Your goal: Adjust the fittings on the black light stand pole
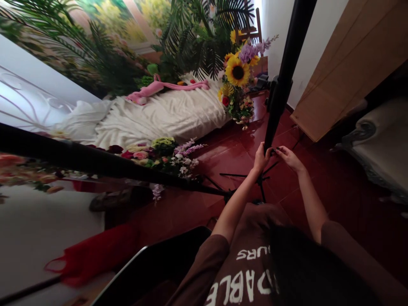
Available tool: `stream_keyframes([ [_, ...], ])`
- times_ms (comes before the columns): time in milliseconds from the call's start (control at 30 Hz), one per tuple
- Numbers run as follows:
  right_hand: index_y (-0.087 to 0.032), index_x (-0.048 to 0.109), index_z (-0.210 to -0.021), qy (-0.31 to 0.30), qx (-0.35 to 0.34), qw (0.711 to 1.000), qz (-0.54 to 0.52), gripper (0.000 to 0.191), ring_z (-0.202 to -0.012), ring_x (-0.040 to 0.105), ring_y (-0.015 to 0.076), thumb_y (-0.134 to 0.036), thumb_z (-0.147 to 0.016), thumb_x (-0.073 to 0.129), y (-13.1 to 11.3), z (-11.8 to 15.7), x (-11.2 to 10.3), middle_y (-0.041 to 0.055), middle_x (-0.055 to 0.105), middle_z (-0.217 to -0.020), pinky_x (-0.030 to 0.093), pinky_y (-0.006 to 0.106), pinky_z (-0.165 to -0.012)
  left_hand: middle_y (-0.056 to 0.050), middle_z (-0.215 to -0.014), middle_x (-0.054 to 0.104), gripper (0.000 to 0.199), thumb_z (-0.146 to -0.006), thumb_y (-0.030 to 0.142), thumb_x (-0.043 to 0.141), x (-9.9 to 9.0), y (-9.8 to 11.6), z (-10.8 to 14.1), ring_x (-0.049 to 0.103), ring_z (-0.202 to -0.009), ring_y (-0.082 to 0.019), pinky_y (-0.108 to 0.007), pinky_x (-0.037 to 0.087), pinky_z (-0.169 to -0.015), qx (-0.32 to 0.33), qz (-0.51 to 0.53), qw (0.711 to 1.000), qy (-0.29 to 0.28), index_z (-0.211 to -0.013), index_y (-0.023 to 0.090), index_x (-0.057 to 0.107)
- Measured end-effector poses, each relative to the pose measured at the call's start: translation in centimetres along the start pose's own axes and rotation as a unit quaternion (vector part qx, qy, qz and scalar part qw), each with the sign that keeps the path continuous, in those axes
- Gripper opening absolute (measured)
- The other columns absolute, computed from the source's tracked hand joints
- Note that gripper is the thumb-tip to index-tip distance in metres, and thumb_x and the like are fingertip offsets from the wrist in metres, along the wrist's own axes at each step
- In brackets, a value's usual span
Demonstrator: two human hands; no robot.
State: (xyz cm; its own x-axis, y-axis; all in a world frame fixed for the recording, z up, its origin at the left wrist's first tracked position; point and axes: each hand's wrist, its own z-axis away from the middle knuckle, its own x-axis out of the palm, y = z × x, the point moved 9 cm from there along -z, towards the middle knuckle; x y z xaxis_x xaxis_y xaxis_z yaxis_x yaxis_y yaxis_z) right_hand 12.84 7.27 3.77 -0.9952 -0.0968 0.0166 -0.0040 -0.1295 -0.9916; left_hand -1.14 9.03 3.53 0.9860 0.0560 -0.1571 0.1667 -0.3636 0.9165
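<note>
Straight ahead of me, a black stand pole (278,97) rises from thin tripod legs on the red floor. My left hand (262,158) is wrapped round the lower part of this pole. Just to its right, my right hand (288,157) has its thumb and fingers pinched at a small dark part (273,151) on the pole's side, which looks like a knob. The fingertips of both hands are close together there. A second black pole (111,163) slants across the left side, in front of the flowers.
Beyond lies a white draped cloth (165,112) with a pink plush toy (153,90). Sunflowers (237,71) stand at its right end, more flowers (162,155) in front. A large brown board (353,63) leans at right above a pale sofa (382,144). A red bag (98,253) is lower left.
</note>
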Motion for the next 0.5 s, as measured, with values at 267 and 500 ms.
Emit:
stream_keyframes([
  [267, -0.023, 0.069, -0.087, 0.095, -0.146, 0.974, 0.142, 0.029, -0.083, 0.066, 0.0172, -0.047, -0.073, 0.076, -2.3, 0.9, -1.2, 0.0024, 0.073, -0.09, 0.053, 0.032, -0.079, -0.001, -0.082, 0.063, 0.023, -0.095, 0.042, 0.05, -0.2, 0.1, 0.1, 0.06, -0.07, -0.011, -0.023, 0.047, -0.068, -0.002, 0.001, 1.0, 0.001, -0.102, 0.021, 0.053],
  [500, -0.024, 0.065, -0.063, 0.265, -0.235, 0.912, 0.209, 0.028, -0.1, 0.062, 0.0217, -0.031, -0.088, 0.057, -5.7, 2.4, -1.9, 0.0056, 0.07, -0.093, 0.05, 0.042, -0.096, 0.0, -0.081, 0.062, 0.023, -0.094, 0.041, 0.052, -0.1, 0.0, 0.2, 0.058, -0.067, -0.01, -0.022, 0.047, -0.067, -0.01, 0.001, 1.0, 0.001, -0.104, 0.02, 0.052],
])
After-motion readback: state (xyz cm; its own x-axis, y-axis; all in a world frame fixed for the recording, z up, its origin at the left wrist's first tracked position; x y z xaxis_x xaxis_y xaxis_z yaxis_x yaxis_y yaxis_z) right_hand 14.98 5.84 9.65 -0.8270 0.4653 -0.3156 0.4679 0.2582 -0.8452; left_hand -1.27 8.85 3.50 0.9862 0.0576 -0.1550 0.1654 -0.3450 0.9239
